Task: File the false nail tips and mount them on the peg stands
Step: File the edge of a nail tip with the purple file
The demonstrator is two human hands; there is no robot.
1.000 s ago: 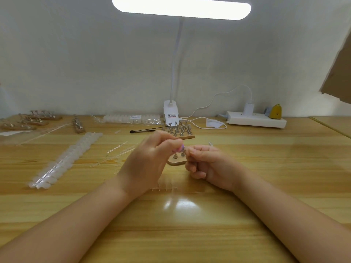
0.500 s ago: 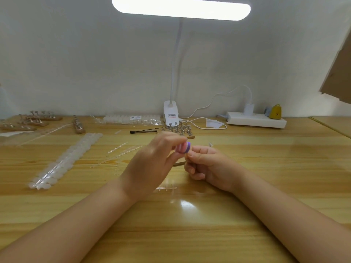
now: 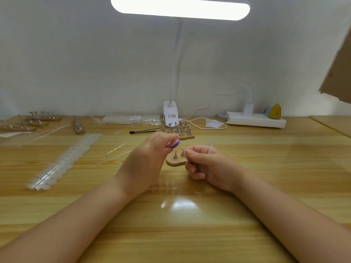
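Strips of unfiled nail tips (image 3: 62, 164) lie at the left of the desk (image 3: 266, 168). The left hand (image 3: 146, 160) pinches a pink-and-purple file block (image 3: 173, 144) in curled fingers; the right hand (image 3: 205, 164) pinches a clear nail tip (image 3: 183, 149) just above the small peg stand (image 3: 175, 161). Its two visible pegs look bare, so most mounting appears undone.

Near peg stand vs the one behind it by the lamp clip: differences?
The near peg stand shows only two pegs; the far peg stand is crowded with many. The near one sits between the left hand and right hand; the far one sits clear of both. Both are light wood with metal pegs.
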